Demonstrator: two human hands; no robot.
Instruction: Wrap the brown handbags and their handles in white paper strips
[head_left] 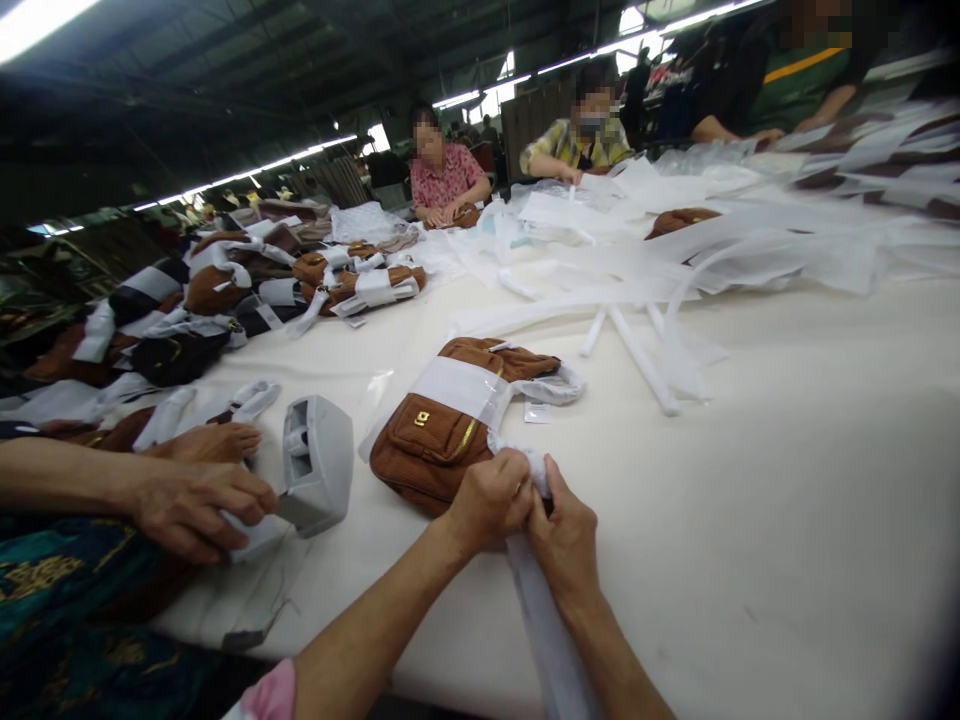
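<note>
A brown handbag with gold hardware lies on the white table, a white paper band around its middle. My left hand and my right hand are both closed, side by side, on a white paper strip wound round the bag's strap at its near end. The strip's loose end trails down toward me between my forearms. The bag's other strap, also wrapped in white, curls to the right.
At the left a co-worker's hand grips a grey tape dispenser. Wrapped brown and black bags are piled at the far left. Loose white strips and plastic sheets cover the far table. Several people sit working across the table.
</note>
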